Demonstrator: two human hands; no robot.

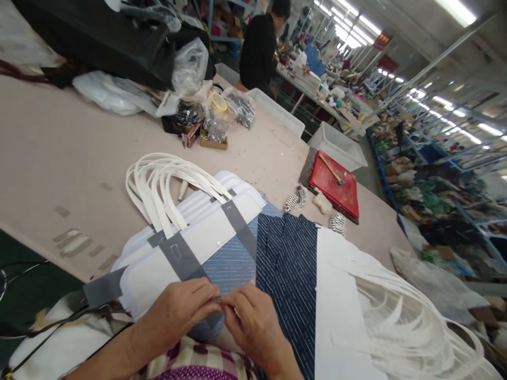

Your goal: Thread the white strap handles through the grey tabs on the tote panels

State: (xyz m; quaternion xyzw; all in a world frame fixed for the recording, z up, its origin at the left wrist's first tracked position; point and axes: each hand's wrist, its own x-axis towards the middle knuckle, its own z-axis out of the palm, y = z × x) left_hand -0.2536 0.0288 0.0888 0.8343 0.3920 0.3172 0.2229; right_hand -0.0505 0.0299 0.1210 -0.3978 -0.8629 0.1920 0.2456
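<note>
Both hands meet at the front edge of a stack of light blue and white bag pieces [229, 264] with white handles [158, 184]. My left hand [190, 306] has its fingers pinched on the end of a grey strap [180, 256]. Right beside it, fingertips nearly touching, my right hand [249, 316] is also closed in a pinch; what lies between its fingers is too small to make out. Dark blue striped pieces [291, 274] with white tops and white handles [407, 327] lie to the right of my right hand.
A red board [332, 184] with a hammer [332, 169] lies at the table's far right, near small metal parts [291, 203]. Yellow tape [219, 102], plastic bags and a small box [214, 140] sit at the back. Beyond the table, a person [259, 53] in dark clothes stands near white bins [336, 145].
</note>
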